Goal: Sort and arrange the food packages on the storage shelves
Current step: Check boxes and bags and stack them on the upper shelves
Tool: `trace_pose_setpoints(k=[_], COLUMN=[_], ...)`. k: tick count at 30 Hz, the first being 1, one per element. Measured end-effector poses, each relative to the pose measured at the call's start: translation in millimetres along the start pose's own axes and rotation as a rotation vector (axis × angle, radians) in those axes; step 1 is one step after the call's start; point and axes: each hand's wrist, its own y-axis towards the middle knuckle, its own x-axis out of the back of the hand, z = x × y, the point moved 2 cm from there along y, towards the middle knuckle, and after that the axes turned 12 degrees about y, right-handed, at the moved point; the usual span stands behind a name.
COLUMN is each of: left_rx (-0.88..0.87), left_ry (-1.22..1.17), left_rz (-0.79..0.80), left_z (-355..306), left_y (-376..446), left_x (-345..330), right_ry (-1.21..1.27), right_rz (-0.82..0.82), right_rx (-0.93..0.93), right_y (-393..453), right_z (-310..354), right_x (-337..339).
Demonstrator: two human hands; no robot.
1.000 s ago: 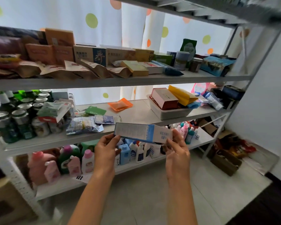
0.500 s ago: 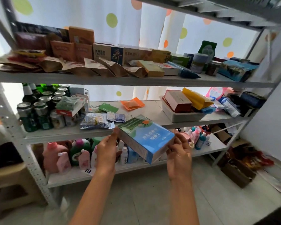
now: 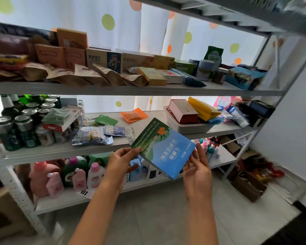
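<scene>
Far left, middle shelf (image 3: 64,152): cluster of green drink cans (image 3: 23,128), red-and-white carton (image 3: 60,121) leaning on top of them; just right, clear foil packets (image 3: 92,136) lying flat, green card (image 3: 106,120) and orange pouch (image 3: 133,114) further back; below, pink detergent bottles (image 3: 55,181) on bottom shelf. Upper shelf (image 3: 131,89): brown paper pouches (image 3: 88,75) slumped in front of a row of upright boxes (image 3: 104,58).

Centre, in front of middle shelf edge, off any shelf: blue-and-green box (image 3: 163,147), tilted, printed face toward camera, text upside down. Left hand (image 3: 121,160) pinching its left corner, thumb on top, fingers underneath. Right hand (image 3: 197,167) at its right edge, fingers nearly straight alongside, touching; no clear grasp.

Right: white bin (image 3: 189,128) on middle shelf holding red-sided box (image 3: 182,110) and yellow bag (image 3: 202,108); cardboard box (image 3: 247,184) on floor, far right.
</scene>
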Motion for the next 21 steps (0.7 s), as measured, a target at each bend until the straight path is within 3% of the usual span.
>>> trace_pose_setpoints(k=[10,21], left_rx=[-0.011,-0.037], left_ry=[0.061,-0.069], left_rz=[0.029,0.046], left_z=[11,3], left_y=[10,-2], left_x=[-16,-9], right_ry=[-0.085,-0.066], right_rz=[-0.05,-0.01], right_rx=[0.101,0.091], right_y=[8,1], right_z=[2,10], right_x=[7,10])
